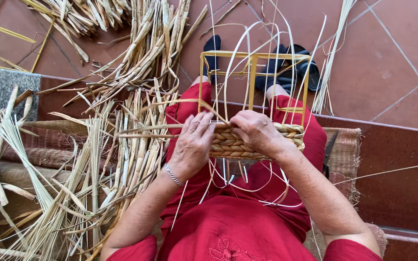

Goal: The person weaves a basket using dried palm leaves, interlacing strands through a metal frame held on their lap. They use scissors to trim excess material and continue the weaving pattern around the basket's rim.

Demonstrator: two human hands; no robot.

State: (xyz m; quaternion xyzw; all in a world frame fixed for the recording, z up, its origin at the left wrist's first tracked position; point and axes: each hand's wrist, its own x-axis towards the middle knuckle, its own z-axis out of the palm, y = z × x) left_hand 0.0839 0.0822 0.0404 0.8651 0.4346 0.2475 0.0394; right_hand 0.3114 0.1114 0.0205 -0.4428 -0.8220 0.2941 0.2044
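Woven band point(247, 142) runs sideways across upright frame point(253, 72).

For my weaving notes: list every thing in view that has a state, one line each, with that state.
Yellow wire basket frame: upright on the lap, only its lower band woven.
Braided straw band: a few rows done, upper frame bare.
Thin white strands: loose, sticking up and hanging down.
Left hand: closed on a straw strand.
Right hand: fingers pressed on the braid.
Dried straw pile: scattered loose on the floor.
Black sandals: worn on the feet.
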